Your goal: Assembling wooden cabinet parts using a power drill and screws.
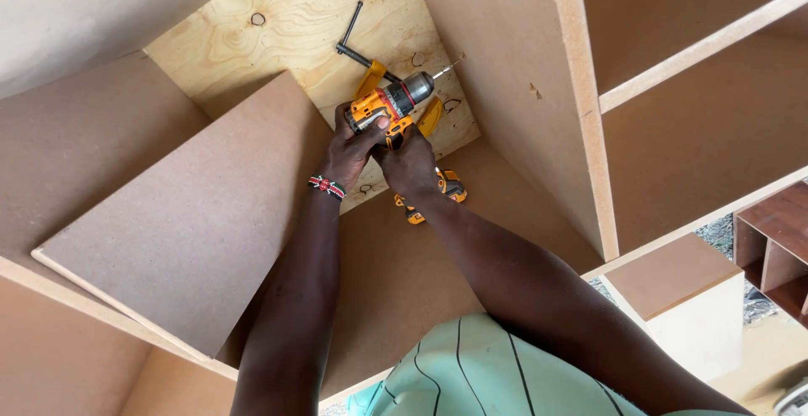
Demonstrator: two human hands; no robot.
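One yellow cordless drill (393,102) clamped in two hands, left (352,148) and right (410,163), beside one yellow clamp (370,71).

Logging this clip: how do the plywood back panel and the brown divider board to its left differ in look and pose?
The plywood back panel is pale yellow with swirling grain and pencilled rings; the brown divider board is plain, matte and unmarked. The panel lies behind the cordless drill gripped by the left hand and right hand; the board stands edge-on against it. Both are flat sheets.
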